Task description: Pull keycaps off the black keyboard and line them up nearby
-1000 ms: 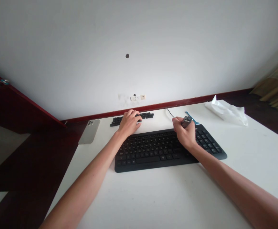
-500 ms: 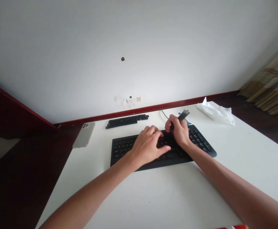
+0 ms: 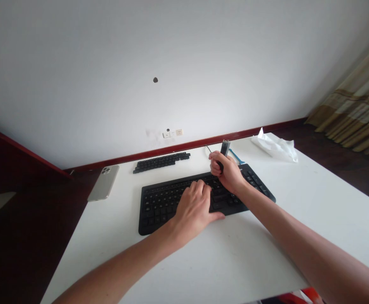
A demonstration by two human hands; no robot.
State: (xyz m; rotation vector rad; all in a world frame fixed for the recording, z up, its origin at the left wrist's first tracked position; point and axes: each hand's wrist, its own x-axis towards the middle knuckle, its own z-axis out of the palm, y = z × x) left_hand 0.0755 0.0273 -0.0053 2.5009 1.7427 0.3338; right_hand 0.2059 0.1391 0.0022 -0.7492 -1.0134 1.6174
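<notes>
A black keyboard (image 3: 163, 200) lies at a slant on the white table (image 3: 178, 266). My left hand (image 3: 195, 200) rests over its middle, thumb spread out past the front edge and fingers bent down onto the keys. Over the right half of the keyboard, my right hand (image 3: 228, 171) is wrapped round a dark stick-like tool (image 3: 225, 147), held nearly upright with its pale end on top. The tool's lower end is hidden by the hand. Behind the keyboard, several loose black keycaps (image 3: 162, 162) are laid out in rows. A blue slim tool (image 3: 236, 156) lies just behind my right hand.
A pale phone (image 3: 103, 183) lies face down at the table's left edge. At the back right is a crumpled white plastic bag (image 3: 276, 145). A thin cable (image 3: 208, 148) runs off the back edge. Beyond stands a wall with sockets (image 3: 173, 134).
My right hand has tipped the tool from a rightward lean to nearly upright. My left hand has shifted toward the front edge, its thumb now beyond the keys. The view has turned slightly right.
</notes>
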